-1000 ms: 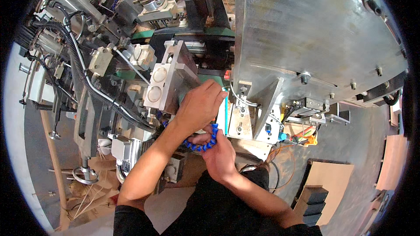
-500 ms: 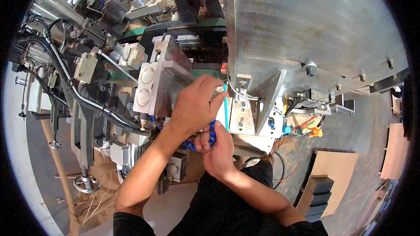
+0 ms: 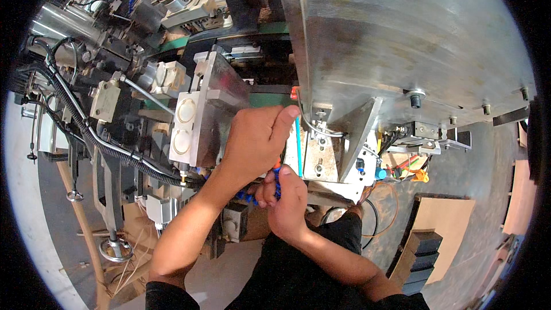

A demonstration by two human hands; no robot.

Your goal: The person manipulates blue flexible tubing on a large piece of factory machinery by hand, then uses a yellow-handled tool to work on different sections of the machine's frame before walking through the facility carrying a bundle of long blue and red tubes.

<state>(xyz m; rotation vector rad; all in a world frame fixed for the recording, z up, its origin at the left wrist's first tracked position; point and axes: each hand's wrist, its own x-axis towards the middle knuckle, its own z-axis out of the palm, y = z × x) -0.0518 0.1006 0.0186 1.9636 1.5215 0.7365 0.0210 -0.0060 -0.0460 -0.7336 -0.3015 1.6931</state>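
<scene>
Blue segmented hose (image 3: 248, 198) runs from beneath the left wrist into the right hand (image 3: 288, 202), whose fingers (image 3: 268, 188) grasp it just below an orange piece (image 3: 278, 165). Left hand (image 3: 252, 136) is directly above; its fingers are largely hidden, grip undeterminable. Metal block (image 3: 213, 116) stands beside it.

A plain black top (image 3: 270, 278) covers the torso at 6 o'clock. Its short left sleeve (image 3: 166, 295) lies at 7 o'clock and its right sleeve (image 3: 404, 301) at 5 o'clock, both matte black. The left forearm (image 3: 189, 229) and right forearm (image 3: 338, 261) are bare, as are the left grip (image 3: 252, 138) and right grip (image 3: 287, 204). More black cloth (image 3: 342, 232) covers a leg toward 5 o'clock.
</scene>
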